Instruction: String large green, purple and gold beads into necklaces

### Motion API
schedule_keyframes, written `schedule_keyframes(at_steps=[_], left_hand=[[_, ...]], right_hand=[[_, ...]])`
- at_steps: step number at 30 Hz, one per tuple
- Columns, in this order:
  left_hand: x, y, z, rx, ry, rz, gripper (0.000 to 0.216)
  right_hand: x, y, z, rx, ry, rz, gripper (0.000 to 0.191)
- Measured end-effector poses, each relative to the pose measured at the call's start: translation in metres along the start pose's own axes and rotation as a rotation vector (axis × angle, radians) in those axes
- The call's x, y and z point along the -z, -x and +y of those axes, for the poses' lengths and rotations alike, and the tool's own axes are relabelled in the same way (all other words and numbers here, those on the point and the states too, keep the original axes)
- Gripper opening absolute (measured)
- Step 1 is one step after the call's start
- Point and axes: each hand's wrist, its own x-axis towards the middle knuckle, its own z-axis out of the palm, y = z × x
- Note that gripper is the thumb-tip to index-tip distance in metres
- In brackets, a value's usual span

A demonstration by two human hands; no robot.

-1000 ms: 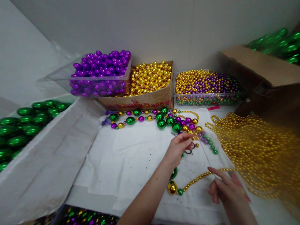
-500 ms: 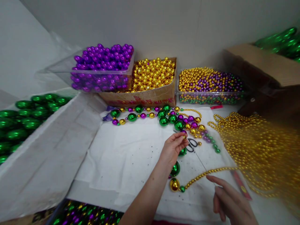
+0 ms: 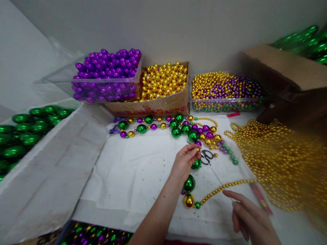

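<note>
My left hand [image 3: 184,162] is closed in a pinch on a small gold bead [image 3: 198,149]. From that pinch a thin thread [image 3: 216,176] slants down to my right hand [image 3: 249,212], whose thumb and fingers hold it. Black-handled scissors [image 3: 206,156] lie just beyond the left fingertips. Beneath the left hand runs a strand with large green balls [image 3: 189,183] and a gold ball [image 3: 189,201]. A gold bead chain [image 3: 222,188] passes behind the thread. Farther back lies a strung bead garland [image 3: 141,128] in green, purple and gold.
Purple beads fill a clear bin [image 3: 107,81] beside a cardboard box [image 3: 163,104] of gold beads. Small mixed beads sit in another clear bin [image 3: 227,100]. Gold chains [image 3: 278,160] are heaped at right. A white-walled box [image 3: 56,163] of green ovals stands left.
The whole view has shifted slightly, so things sit a little farther left. Both hands keep nearly the same pose, with the thread still stretched between them.
</note>
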Motion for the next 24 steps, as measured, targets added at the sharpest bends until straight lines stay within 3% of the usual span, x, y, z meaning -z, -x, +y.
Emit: schedule_keyframes(at_steps=[15, 18, 22, 24], left_hand=[[-0.003, 0.001, 0.002, 0.005, -0.021, -0.012, 0.03], [-0.004, 0.004, 0.001, 0.021, -0.053, -0.062, 0.036], [-0.004, 0.001, 0.006, 0.103, -0.19, -0.248, 0.055], [-0.002, -0.009, 0.01, 0.001, -0.368, -0.227, 0.044]], right_hand=[[0.003, 0.001, 0.0, -0.001, 0.012, -0.019, 0.059], [0.0, -0.002, 0.001, 0.003, 0.004, -0.019, 0.057], [-0.007, -0.014, 0.002, 0.083, -0.066, 0.007, 0.048], [-0.009, -0.021, 0.002, 0.114, -0.13, 0.013, 0.043]])
